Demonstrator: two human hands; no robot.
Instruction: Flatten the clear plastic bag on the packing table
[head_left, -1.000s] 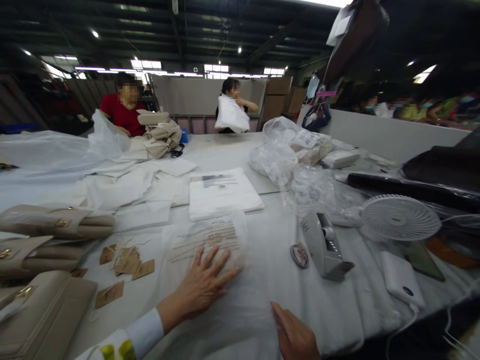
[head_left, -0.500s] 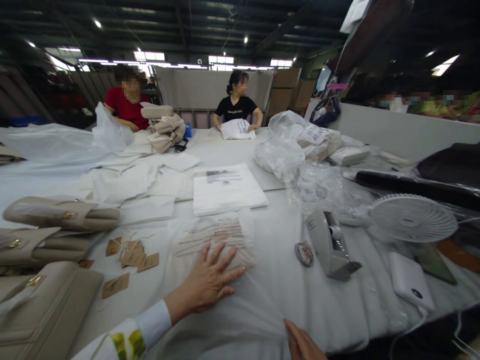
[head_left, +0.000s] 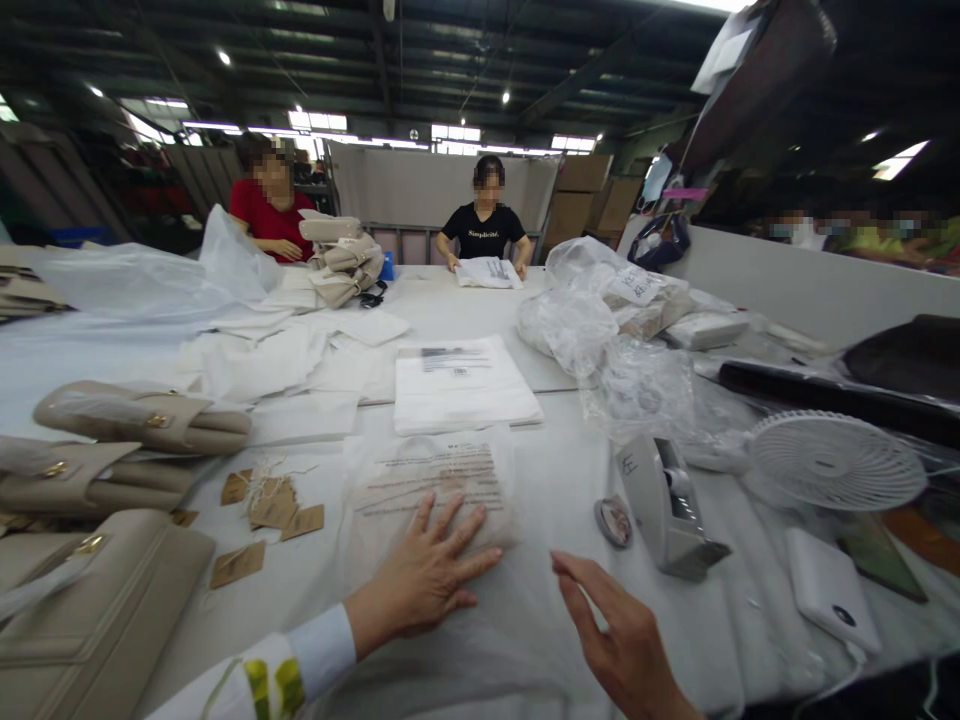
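Observation:
My left hand lies flat, fingers spread, on a frosted plastic bag printed with dark lines of text. Something beige shows faintly through the film; its kind I cannot make out. My right hand hovers to the right of the bag's lower part, holding nothing, with its fingers partly stretched and a gap showing between them. Beyond the bag lies a stack of flat white printed bags. Brown paper tags with white strings are scattered left of my left hand.
Beige handbags line the left edge. A tape dispenser, a roll of tape, a white fan and a white power bank stand at right. Crumpled clear plastic lies behind them. Two people sit across the table, one handling a white bag.
My right hand has let go of the bag's lower right edge and moved up and inward. The left hand stays spread on the bag. The camera view has tilted slightly up.

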